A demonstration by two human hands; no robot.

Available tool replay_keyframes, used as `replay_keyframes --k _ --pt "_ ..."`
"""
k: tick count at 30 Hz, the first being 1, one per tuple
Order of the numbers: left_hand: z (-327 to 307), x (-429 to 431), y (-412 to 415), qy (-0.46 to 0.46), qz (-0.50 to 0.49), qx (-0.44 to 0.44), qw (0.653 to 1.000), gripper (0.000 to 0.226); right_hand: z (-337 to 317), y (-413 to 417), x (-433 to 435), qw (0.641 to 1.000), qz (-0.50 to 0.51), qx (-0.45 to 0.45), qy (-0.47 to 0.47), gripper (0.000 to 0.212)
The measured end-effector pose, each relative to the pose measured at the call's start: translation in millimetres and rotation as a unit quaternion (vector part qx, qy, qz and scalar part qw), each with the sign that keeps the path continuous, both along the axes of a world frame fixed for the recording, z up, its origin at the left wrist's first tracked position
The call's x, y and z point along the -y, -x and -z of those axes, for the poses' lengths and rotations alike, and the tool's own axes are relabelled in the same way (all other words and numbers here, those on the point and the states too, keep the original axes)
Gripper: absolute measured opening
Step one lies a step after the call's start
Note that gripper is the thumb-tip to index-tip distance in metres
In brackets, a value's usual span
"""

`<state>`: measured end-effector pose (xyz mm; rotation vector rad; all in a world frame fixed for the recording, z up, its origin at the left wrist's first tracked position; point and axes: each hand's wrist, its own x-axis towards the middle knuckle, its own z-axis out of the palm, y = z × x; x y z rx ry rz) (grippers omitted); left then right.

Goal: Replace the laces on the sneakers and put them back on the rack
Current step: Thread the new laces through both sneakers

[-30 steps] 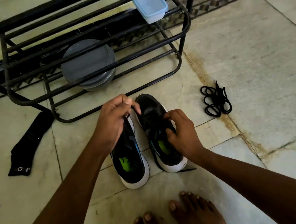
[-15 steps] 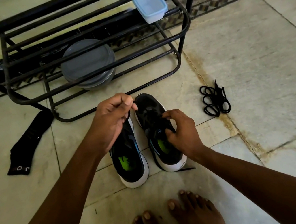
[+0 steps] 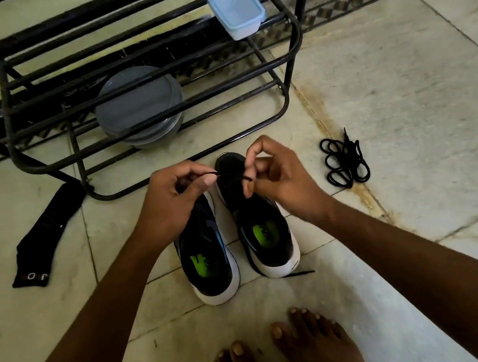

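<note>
A: Where do we log the sneakers (image 3: 209,259)?
B: On the floor (image 3: 402,79), side by side. Rack (image 3: 136,81) behind, our feet (image 3: 288,356) before.
A: Sides?
B: Coiled lace (image 3: 345,162) right, sock (image 3: 49,237) left. Box (image 3: 237,9) on the rack's upper shelf, round tubs (image 3: 139,105) below. Left hand (image 3: 172,197) and right hand (image 3: 279,171) over the toes, held lace (image 3: 210,173) between them.
</note>
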<state>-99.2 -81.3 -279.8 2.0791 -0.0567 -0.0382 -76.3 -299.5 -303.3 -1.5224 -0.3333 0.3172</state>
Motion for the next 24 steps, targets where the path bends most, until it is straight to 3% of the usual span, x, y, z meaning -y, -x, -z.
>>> replay_keyframes --k 3,8,13,17,24 --pt "11.3 -14.6 1.8 -0.059 -0.026 -0.001 0.998 0.013 -8.9 -11.7 9.6 0.997 0.032 -0.017 -0.068 0.029" --pt "22.4 -22.1 3.8 -0.135 -0.055 -0.004 0.989 0.015 -11.7 -27.6 19.4 0.996 0.045 -0.005 -0.071 0.019" --pt "29.2 -8.2 5.5 -0.222 -0.049 -0.054 0.972 0.015 1.4 -27.6 17.0 0.999 0.047 -0.010 -0.012 0.041" --pt "31.2 8.4 9.8 -0.179 -0.065 -0.042 0.981 0.012 17.3 -15.8 15.0 0.988 0.081 -0.019 0.129 0.053" --pt "37.5 21.9 8.1 -0.063 -0.095 -0.078 0.990 0.015 40.4 20.3 16.6 0.955 0.055 0.122 0.266 0.073"
